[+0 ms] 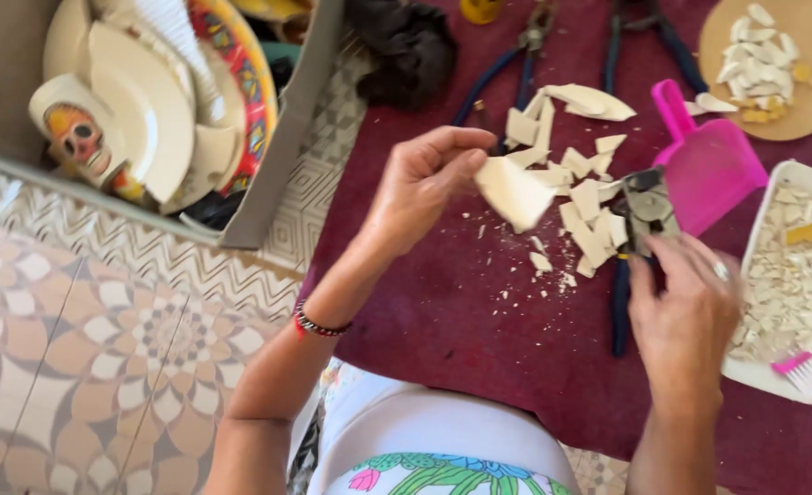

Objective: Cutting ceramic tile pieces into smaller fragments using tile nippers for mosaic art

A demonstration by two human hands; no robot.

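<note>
— Gripping what, exactly?
— Her right hand [684, 316] is closing its grip tight around the dark blue handles of a pair of tile nippers [642, 213], holding the metal head up and out from her. Her left hand [422, 183] is pinching a cream ceramic shard [514, 192] between thumb and fingertips, so that grip is clamped too. The shard is hanging in the air just left of the nipper head, not touching it.
— And under the hands?
— A dark red cloth [479, 321] is covering the floor, and small crumbs are lying on it. Just beyond the shard, a heap of cream broken pieces [580, 197] is sitting on the cloth. To the right, a white tray [795, 275] is holding small fragments, with a pink brush [802, 368] on its near corner.
— Farther out?
— A pink dustpan [708, 156] is lying past the nippers, a round board [773, 64] is carrying sorted chips, and at far left a cardboard box [282, 156] is holding plates.
</note>
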